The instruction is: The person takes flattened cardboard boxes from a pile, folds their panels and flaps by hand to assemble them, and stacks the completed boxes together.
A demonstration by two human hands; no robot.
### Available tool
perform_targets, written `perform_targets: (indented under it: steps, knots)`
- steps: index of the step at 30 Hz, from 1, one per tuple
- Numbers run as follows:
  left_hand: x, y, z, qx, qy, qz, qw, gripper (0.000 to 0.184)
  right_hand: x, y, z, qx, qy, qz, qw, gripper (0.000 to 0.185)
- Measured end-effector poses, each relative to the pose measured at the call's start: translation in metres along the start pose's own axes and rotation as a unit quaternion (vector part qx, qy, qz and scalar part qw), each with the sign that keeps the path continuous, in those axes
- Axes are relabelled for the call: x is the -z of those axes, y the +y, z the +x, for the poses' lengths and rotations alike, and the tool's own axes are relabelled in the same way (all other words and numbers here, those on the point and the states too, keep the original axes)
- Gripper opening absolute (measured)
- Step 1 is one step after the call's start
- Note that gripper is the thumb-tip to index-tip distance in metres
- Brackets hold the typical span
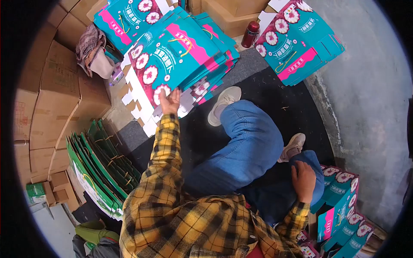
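My left hand (171, 102) reaches out to the near edge of a stack of flattened teal gift boxes (185, 56). Its fingers are stretched out, with the thumb apart, at the printed edge of the top box; whether they touch it I cannot tell. The top box has a pink band, round white-and-purple pictures and a yellow cord handle, and white flaps stick out at its left. My right hand (303, 181) lies on my right knee, fingers extended, holding nothing.
More flat teal boxes (301, 38) lean at the upper right beside a red thermos (250, 34). Green folded cartons (101, 167) stand at my left, near stacked brown cardboard boxes (56, 94). Formed teal boxes (344, 215) stand at lower right, by a concrete wall (365, 86).
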State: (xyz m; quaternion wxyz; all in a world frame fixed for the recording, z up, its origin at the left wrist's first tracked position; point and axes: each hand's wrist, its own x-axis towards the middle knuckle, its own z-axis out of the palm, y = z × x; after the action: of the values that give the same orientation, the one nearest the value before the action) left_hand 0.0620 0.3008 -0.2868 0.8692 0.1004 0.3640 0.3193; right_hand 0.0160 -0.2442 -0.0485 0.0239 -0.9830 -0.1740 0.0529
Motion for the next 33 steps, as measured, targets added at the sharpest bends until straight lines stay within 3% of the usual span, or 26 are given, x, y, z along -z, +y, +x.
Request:
perform_targets:
  steps: [2, 3, 5, 9, 13, 15, 17, 19, 20, 22, 24, 26, 28, 29, 31, 33]
  knots:
    - [-0.017, 0.015, -0.009, -0.04, -0.027, 0.04, 0.998, 0.035, 0.0, 0.0, -0.002, 0.011, 0.011, 0.008, 1.0, 0.017]
    - [-0.013, 0.029, 0.004, -0.007, -0.074, 0.04, 0.996, 0.032, -0.001, 0.001, -0.002, 0.023, 0.023, 0.014, 0.999, 0.018]
    - [-0.04, 0.045, -0.019, -0.052, -0.12, 0.091, 0.987, 0.03, -0.001, 0.004, -0.003, 0.022, 0.026, 0.016, 0.999, 0.018]
    - [-0.085, 0.035, -0.078, -0.156, -0.094, 0.173, 0.968, 0.03, 0.004, 0.006, -0.009, 0.004, 0.034, 0.023, 0.999, 0.019]
    - [-0.125, 0.007, -0.178, -0.326, -0.119, 0.312, 0.885, 0.026, 0.005, 0.014, -0.019, -0.019, 0.037, 0.018, 0.999, 0.018]
    - [-0.138, 0.015, -0.215, -0.363, -0.146, 0.464, 0.795, 0.026, 0.005, 0.017, -0.025, -0.018, 0.049, 0.017, 0.999, 0.017]
    - [-0.172, 0.014, -0.25, -0.409, -0.249, 0.366, 0.798, 0.025, 0.003, 0.023, -0.029, -0.024, 0.056, 0.015, 0.998, 0.017]
    - [-0.19, 0.019, -0.27, -0.409, -0.271, 0.399, 0.775, 0.021, 0.0, 0.033, -0.036, -0.046, 0.066, 0.012, 0.997, 0.016]
    - [-0.207, 0.012, -0.279, -0.415, -0.321, 0.35, 0.776, 0.015, -0.001, 0.039, -0.038, -0.026, 0.087, 0.045, 0.995, 0.017]
    - [-0.222, 0.015, -0.288, -0.368, -0.407, 0.398, 0.735, 0.019, 0.012, 0.043, -0.043, -0.01, 0.126, 0.112, 0.986, 0.015]
    - [-0.245, 0.004, -0.298, -0.334, -0.504, 0.389, 0.695, 0.026, 0.033, 0.046, -0.048, -0.031, 0.221, 0.161, 0.961, 0.016]
    - [-0.258, -0.002, -0.314, -0.291, -0.558, 0.428, 0.649, 0.026, 0.053, 0.057, -0.05, -0.017, 0.387, 0.208, 0.898, 0.025]
    - [-0.267, -0.007, -0.327, -0.232, -0.612, 0.468, 0.594, 0.026, 0.083, 0.073, -0.06, -0.078, 0.453, 0.186, 0.869, 0.036]
    - [-0.271, -0.007, -0.334, -0.218, -0.626, 0.503, 0.555, 0.027, 0.1, 0.079, -0.063, -0.056, 0.491, 0.179, 0.851, 0.041]
    - [-0.283, -0.01, -0.352, -0.221, -0.654, 0.538, 0.485, 0.029, 0.144, 0.075, -0.07, -0.034, 0.467, 0.169, 0.867, 0.049]
    - [-0.29, -0.014, -0.367, -0.199, -0.67, 0.542, 0.467, 0.027, 0.149, 0.098, -0.068, 0.066, 0.331, 0.225, 0.914, 0.049]
